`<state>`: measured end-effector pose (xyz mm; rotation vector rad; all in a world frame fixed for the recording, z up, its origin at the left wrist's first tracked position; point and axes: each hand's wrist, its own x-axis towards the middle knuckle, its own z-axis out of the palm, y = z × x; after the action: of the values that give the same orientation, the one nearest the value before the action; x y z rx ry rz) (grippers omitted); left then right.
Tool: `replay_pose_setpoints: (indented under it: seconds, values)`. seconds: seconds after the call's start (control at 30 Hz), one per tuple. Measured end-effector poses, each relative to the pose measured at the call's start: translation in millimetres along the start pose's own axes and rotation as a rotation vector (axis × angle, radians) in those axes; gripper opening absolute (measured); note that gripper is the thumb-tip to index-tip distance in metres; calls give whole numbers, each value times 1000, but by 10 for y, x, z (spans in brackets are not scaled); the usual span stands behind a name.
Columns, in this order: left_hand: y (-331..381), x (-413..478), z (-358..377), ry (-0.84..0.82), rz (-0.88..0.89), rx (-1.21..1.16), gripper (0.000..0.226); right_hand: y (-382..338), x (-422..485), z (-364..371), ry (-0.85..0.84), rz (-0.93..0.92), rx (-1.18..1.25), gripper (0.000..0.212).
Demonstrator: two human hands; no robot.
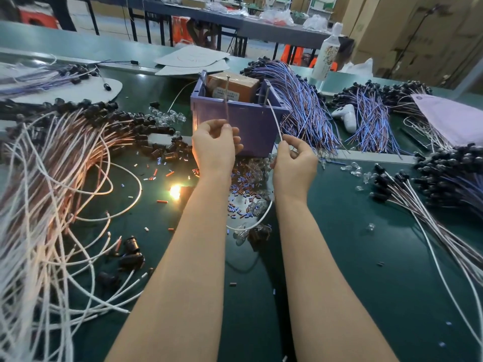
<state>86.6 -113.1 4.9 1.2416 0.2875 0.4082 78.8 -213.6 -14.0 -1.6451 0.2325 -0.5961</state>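
My left hand [214,146] pinches a thin brown wire [226,108] that rises toward a metal pin on the purple bin [243,121]. My right hand [294,162] pinches a white wire [274,117] whose upper end reaches the bin's right pin. The white wire's lower part [258,218] loops down to a black socket with a clear bulb [251,232] on the green table. Both hands are raised in front of the bin, a hand's width apart.
A big heap of white and brown wires with black sockets [65,158] fills the left. Blue and brown wire bundles [303,100] lie right of the bin. White-wired sockets [402,184] lie at right. Small sleeve bits [243,197] and a lit bulb [175,190] lie between.
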Motion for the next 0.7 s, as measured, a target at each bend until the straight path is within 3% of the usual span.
replay_pose_setpoints:
  seconds: [0.23, 0.3, 0.4, 0.43, 0.5, 0.6, 0.7]
  values:
    - [74, -102, -60, -484, 33, 692, 22, -49, 88, -188, 67, 65, -68, 25]
    - [82, -119, -103, -479, 13, 749, 24, -53, 78, -267, 115, 64, -166, 33]
    - [106, -96, -174, -211, 64, 597, 22, -121, -77, -327, 174, -147, -371, 39]
    - [138, -87, -203, -121, 86, 514, 21, -159, -154, -309, 110, -245, -384, 35]
    - [217, -79, -248, -23, 74, 290, 21, -241, -322, -202, -209, -361, -362, 24]
    - [339, -106, -313, 46, 10, 33, 18, -238, -513, 21, -741, -385, -762, 31]
    - [392, -146, -417, 74, 62, 152, 18, -158, -608, 141, -843, -319, -979, 27]
